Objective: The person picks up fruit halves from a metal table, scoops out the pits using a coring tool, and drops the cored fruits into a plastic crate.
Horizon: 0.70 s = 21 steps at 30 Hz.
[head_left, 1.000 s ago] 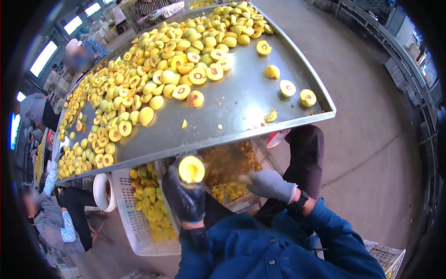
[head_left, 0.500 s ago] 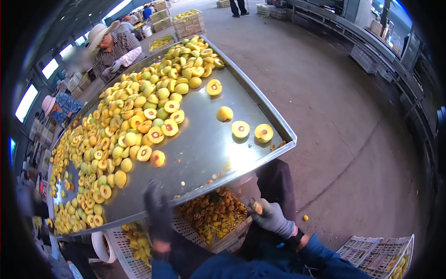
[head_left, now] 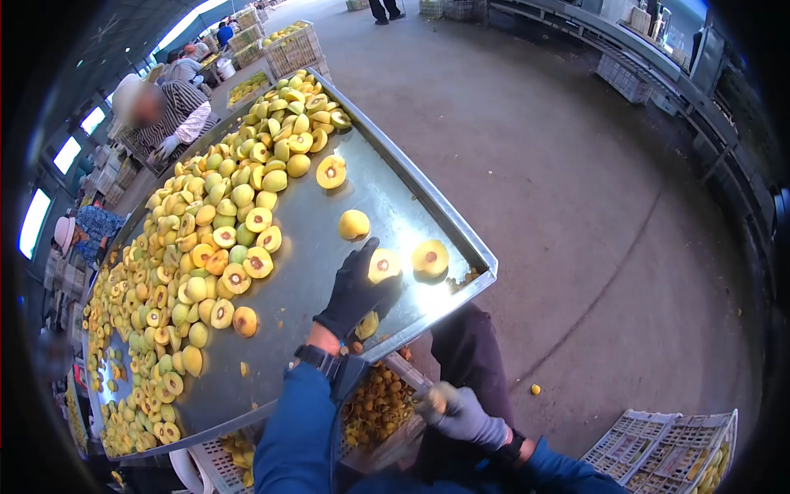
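Note:
My left hand (head_left: 362,284), in a dark glove, reaches over the metal table (head_left: 304,329) with its fingers around a halved yellow fruit (head_left: 383,266). Just right of it lies another halved fruit (head_left: 429,258), and above it a rounded one (head_left: 354,224). A large heap of yellow fruit halves (head_left: 206,239) covers the table's left part. My right hand (head_left: 469,418), in a grey glove, is closed in front of the table's near edge. It grips a small tool whose handle end (head_left: 436,401) shows; the rest is hard to make out.
Below the near edge stands a crate of brownish scraps (head_left: 378,403), beside a white crate with yellow pieces (head_left: 222,465). White crates (head_left: 658,445) are at the lower right. A person in a striped top (head_left: 177,111) works across the table; another person (head_left: 90,230) is farther left.
My left hand has moved from the near edge up and right onto the table and taken hold of a halved fruit. The view has shifted, and my right hand stays closed low in front.

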### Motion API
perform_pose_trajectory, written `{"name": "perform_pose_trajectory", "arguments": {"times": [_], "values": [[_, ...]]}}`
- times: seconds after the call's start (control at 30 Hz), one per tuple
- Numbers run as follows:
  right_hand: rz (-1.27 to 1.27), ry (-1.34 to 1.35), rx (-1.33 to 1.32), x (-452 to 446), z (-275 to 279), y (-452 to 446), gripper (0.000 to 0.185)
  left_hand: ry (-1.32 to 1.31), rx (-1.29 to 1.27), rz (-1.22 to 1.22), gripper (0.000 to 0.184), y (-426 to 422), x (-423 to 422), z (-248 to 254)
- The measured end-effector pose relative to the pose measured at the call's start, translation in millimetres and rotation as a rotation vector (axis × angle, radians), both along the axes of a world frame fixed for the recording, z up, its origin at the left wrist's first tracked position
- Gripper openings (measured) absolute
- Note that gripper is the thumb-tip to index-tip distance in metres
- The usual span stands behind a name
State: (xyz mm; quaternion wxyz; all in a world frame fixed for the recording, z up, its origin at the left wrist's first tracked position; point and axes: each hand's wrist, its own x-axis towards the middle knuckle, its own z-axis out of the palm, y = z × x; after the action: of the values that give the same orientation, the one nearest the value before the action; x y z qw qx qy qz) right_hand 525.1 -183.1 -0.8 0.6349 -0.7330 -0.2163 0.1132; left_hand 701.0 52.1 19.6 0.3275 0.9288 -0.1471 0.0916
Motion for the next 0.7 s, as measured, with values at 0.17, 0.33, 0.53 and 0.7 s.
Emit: {"name": "perform_pose_trajectory", "arguments": {"times": [0.17,0.33,0.53,0.7], "values": [[-0.37,0.335,0.404,29.9,39.7,30.2,0.016,0.096,-0.128,-0.133,0.077,12.9,-95.8,66.4],[-0.149,0.514,0.329,10.6,68.4,62.1,0.022,0.115,0.02,-0.19,0.078,22.2,-184.0,96.2],[-0.006,0.74,0.398,-57.3,93.8,105.8,0.025,-0.047,-0.901,0.42,0.042,-4.0,-268.0,60.3],[0.153,-0.276,-0.426,-82.1,81.1,101.5,0.026,-0.035,-1.197,0.587,0.037,5.2,-308.3,44.2]]}}
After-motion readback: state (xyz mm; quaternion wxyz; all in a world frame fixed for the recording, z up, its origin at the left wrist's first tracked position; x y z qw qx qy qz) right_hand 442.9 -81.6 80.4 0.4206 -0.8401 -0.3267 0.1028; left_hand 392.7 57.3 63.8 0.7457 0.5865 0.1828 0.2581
